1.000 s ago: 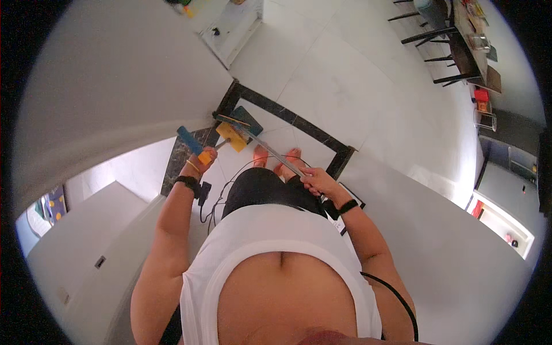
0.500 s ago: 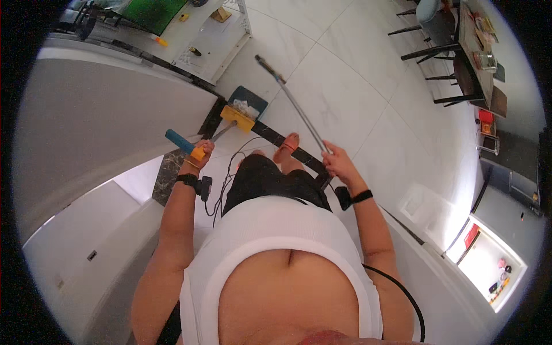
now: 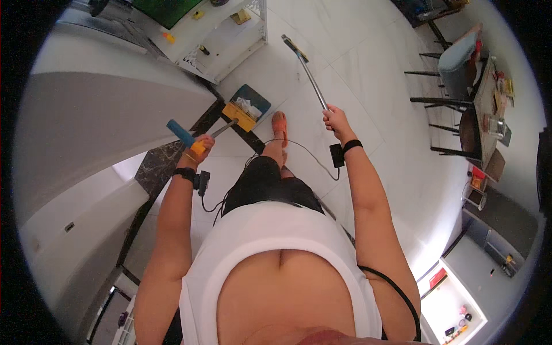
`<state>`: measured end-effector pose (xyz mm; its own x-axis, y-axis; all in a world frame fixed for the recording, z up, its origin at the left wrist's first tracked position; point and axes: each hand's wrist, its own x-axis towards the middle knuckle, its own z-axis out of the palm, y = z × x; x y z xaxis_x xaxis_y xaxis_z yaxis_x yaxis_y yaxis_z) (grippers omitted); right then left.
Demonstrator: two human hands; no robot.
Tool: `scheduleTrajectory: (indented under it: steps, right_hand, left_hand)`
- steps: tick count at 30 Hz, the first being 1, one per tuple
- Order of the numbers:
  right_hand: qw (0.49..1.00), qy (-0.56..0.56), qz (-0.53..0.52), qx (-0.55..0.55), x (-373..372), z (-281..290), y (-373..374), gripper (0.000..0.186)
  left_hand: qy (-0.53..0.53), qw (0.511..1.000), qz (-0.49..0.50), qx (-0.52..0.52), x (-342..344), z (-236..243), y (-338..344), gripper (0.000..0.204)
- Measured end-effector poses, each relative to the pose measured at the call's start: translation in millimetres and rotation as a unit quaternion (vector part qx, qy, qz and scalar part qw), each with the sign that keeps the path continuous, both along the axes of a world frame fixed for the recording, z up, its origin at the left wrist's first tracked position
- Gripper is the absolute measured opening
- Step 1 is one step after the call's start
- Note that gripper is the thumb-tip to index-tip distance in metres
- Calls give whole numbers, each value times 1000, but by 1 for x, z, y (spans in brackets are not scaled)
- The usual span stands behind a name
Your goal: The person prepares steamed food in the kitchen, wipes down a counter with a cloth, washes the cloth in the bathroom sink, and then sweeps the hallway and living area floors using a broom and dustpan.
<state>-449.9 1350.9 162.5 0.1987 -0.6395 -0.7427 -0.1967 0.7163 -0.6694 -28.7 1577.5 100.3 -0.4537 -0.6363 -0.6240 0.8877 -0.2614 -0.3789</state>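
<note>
My left hand point(image 3: 198, 148) is closed round the blue-and-yellow handle of a long-handled dustpan point(image 3: 238, 118). Its yellow back and dark blue pan are low over the floor, with crumpled whitish litter point(image 3: 248, 107) inside. In my right hand point(image 3: 337, 122) is the metal pole of a broom point(image 3: 313, 83), fingers wrapped round it. The broom's narrow head point(image 3: 296, 49) points away from me, beyond the dustpan and to its right. Its bristles are hard to make out. Broom and dustpan are apart.
A white cabinet point(image 3: 224, 54) stands at the far left, beside a grey wall point(image 3: 115, 109). Chairs point(image 3: 457, 66) and a table point(image 3: 487, 109) line the right. A dark threshold strip point(image 3: 248, 140) crosses the tiled floor point(image 3: 368, 86). A thin cable point(image 3: 310, 150) loops between my wrists.
I have stepped forward, one foot now past the dark strip. My right hand has moved the broom farther away and slightly right. The dustpan stays in my left hand.
</note>
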Motion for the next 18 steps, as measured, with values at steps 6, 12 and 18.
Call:
scheduleTrajectory:
  steps: [6, 12, 18]
  right_hand:
    - [998, 38, -41, 39, 16, -56, -54, 32]
    - [989, -25, 73, 127, 37, -65, -13, 12]
    - [953, -137, 77, 260, -3, 47, -57, 9]
  left_hand:
    - [-76, 996, 8, 55, -16, -7, -57, 9]
    - [-136, 988, -69, 22, -18, -15, -109, 13]
    - [-259, 952, -111, -121, -11, -14, -162, 21]
